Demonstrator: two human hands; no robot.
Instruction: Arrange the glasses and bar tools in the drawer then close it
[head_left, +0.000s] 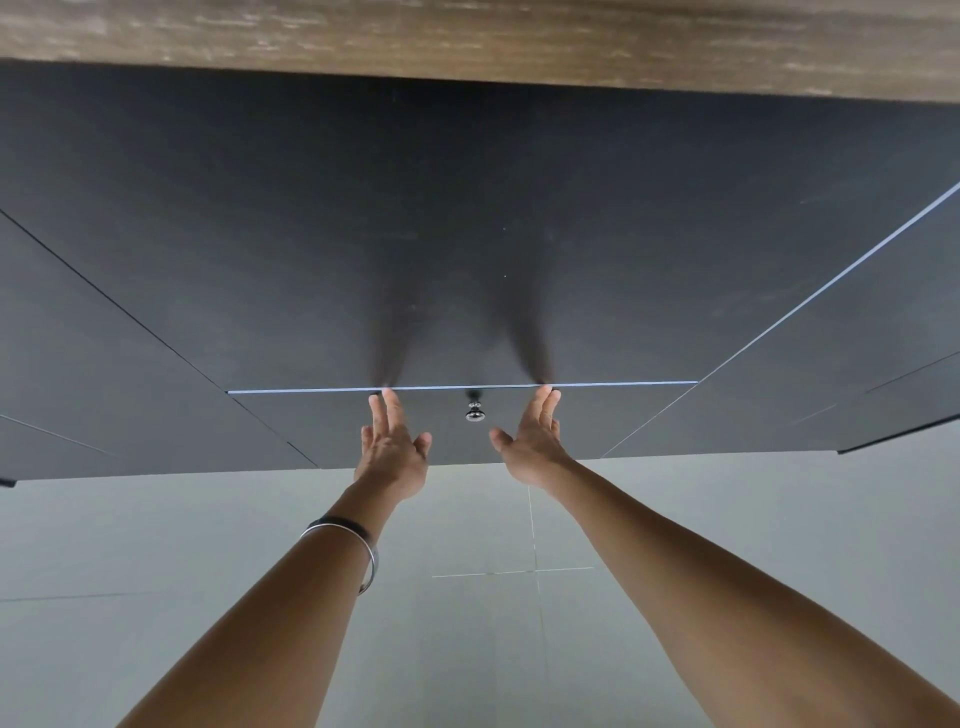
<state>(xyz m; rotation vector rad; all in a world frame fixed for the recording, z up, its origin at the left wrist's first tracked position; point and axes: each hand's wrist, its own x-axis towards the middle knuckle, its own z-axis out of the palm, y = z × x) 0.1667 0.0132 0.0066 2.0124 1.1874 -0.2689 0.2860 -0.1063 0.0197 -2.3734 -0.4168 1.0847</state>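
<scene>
The left hand (393, 451) and right hand (531, 441), both open and flat, press the drawer (457, 426) front beside its knob (474, 412) (contents hidden), so closing seems the step, needing an even push.

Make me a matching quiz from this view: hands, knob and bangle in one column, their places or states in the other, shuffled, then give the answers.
Column one:
1. left hand
2. right hand
3. knob
4. bangle

Column two:
A. on the drawer front, between the two hands
B. around the left wrist
C. open, fingertips at the drawer's top edge, left of the knob
D. open, fingertips at the drawer's top edge, right of the knob

Pairs: 1-C, 2-D, 3-A, 4-B
</scene>
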